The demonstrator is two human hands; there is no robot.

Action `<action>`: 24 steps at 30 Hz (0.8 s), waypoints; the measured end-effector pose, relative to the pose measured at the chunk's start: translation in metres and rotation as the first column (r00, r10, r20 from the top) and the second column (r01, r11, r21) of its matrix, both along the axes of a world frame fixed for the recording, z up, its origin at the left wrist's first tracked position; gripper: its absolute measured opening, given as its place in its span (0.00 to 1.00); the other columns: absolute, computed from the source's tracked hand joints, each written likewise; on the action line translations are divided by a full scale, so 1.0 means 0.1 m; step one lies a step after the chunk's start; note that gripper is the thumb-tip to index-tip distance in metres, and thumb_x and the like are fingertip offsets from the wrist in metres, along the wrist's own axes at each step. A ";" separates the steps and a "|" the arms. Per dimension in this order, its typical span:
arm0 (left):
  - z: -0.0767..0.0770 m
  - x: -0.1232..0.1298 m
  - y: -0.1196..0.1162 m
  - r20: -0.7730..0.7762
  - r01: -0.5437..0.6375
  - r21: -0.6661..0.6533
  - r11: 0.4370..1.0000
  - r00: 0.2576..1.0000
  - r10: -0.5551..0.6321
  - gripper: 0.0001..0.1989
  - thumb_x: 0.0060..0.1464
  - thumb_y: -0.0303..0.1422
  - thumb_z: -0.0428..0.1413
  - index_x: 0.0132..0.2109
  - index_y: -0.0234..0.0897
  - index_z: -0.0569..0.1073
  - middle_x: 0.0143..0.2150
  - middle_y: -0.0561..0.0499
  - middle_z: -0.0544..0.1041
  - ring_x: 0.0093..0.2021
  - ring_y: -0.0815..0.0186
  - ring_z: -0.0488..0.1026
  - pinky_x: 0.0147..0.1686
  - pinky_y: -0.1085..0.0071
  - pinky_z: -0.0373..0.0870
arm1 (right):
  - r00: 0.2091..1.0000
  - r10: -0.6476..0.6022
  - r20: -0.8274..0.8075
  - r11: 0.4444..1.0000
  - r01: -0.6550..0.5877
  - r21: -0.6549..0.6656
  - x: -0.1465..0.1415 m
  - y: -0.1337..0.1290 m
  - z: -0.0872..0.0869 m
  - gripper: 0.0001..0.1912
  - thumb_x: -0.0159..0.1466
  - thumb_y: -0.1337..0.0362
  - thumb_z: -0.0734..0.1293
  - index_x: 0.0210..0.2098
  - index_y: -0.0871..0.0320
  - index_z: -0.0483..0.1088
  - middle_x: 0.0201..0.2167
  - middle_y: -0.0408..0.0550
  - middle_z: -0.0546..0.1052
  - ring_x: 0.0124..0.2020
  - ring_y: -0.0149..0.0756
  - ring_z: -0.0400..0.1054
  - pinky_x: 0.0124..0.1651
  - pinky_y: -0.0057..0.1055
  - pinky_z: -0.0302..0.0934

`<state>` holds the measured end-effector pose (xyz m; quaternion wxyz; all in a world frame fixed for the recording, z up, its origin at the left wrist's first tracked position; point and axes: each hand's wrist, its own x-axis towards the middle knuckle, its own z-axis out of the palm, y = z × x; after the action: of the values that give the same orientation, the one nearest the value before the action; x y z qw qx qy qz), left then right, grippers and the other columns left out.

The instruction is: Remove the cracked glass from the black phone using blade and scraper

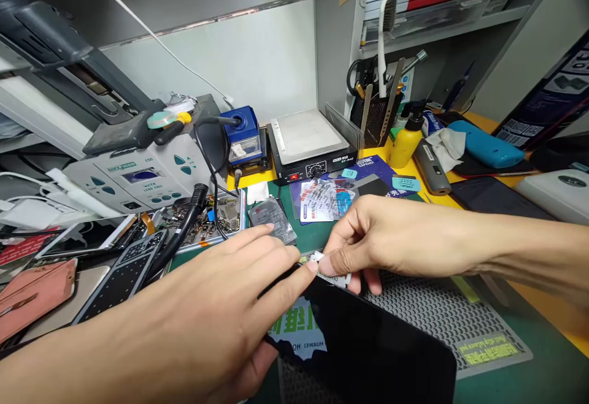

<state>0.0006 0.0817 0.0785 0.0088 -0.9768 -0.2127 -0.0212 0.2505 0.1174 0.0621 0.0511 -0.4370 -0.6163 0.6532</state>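
My left hand (pixel 239 293) is closed on a glossy black phone (pixel 386 336), its fingers over the far left edge and part of the hand underneath. The phone is tilted, and its dark glass reflects printed lettering. At the phone's far edge, my right hand (pixel 363 241) pinches a small white piece with grey print (pixel 339 279) between thumb and fingers. The left index fingertip lies right beside the right thumb there. Most of the white piece is hidden by the fingers and the phone, so its kind is unclear. Below lies a grey textured work mat (pixel 442 312).
A hot-air station (pixel 142 174), a blue soldering unit (pixel 243 137) and a heating plate (pixel 313 140) stand behind. Circuit boards (pixel 221 214) lie in a tray at left. A yellow bottle (pixel 405 143) and a tool holder (pixel 372 110) are at right.
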 end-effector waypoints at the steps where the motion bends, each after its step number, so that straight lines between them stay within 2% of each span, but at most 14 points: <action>1: 0.01 0.01 -0.02 -0.013 0.007 0.008 1.000 1.000 -0.007 0.24 0.52 0.29 0.56 0.57 0.36 0.72 0.53 0.45 0.76 0.51 0.56 0.72 0.58 0.58 0.71 | 1.000 0.007 -0.018 1.000 -0.007 0.008 0.01 -0.01 -0.01 0.16 0.61 0.52 0.71 0.31 0.60 0.77 0.26 0.46 0.77 0.26 0.30 0.67 0.31 0.25 0.65; 4: 0.04 0.02 -0.07 -0.036 0.017 0.045 0.999 0.999 -0.016 0.25 0.54 0.29 0.54 0.60 0.34 0.71 0.53 0.44 0.76 0.52 0.56 0.73 0.61 0.56 0.69 | 0.999 0.022 -0.047 1.000 -0.021 0.022 0.03 -0.04 0.00 0.18 0.62 0.50 0.71 0.32 0.61 0.77 0.26 0.46 0.76 0.28 0.32 0.68 0.34 0.27 0.66; 9: 0.08 0.03 -0.14 -0.042 0.010 0.106 0.994 0.999 -0.006 0.26 0.55 0.28 0.53 0.62 0.33 0.71 0.53 0.44 0.78 0.53 0.56 0.74 0.62 0.56 0.69 | 0.997 0.027 -0.074 0.999 -0.026 0.021 0.03 -0.13 0.10 0.11 0.59 0.57 0.72 0.29 0.59 0.74 0.26 0.43 0.75 0.30 0.32 0.69 0.38 0.27 0.66; 13: 0.10 0.03 -0.17 -0.049 0.026 0.147 0.989 0.999 -0.019 0.26 0.56 0.28 0.52 0.62 0.32 0.71 0.54 0.43 0.78 0.53 0.55 0.75 0.62 0.55 0.69 | 0.996 0.047 -0.070 0.998 -0.045 0.040 0.06 -0.14 0.14 0.10 0.60 0.57 0.71 0.30 0.59 0.75 0.26 0.42 0.75 0.31 0.33 0.70 0.38 0.27 0.65; 17: 0.12 0.03 -0.17 -0.044 0.036 0.146 0.989 0.999 -0.030 0.26 0.56 0.29 0.53 0.62 0.33 0.71 0.55 0.45 0.78 0.55 0.56 0.74 0.65 0.56 0.66 | 0.993 0.063 -0.098 0.998 -0.063 -0.001 0.10 -0.14 0.13 0.09 0.59 0.59 0.72 0.30 0.59 0.74 0.26 0.42 0.74 0.32 0.33 0.70 0.38 0.27 0.66; 24: 0.15 0.05 -0.20 -0.062 0.056 0.183 0.981 0.997 -0.045 0.25 0.58 0.30 0.55 0.63 0.32 0.69 0.55 0.46 0.78 0.56 0.58 0.73 0.67 0.58 0.62 | 0.992 -0.005 -0.129 0.998 -0.004 -0.066 0.10 -0.17 0.12 0.07 0.59 0.63 0.70 0.27 0.60 0.74 0.23 0.42 0.74 0.29 0.30 0.69 0.38 0.27 0.67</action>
<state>0.0052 0.0619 0.0934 0.1051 -0.9771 -0.1845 -0.0131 0.2609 0.1000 0.0738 0.0767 -0.3955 -0.5897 0.6999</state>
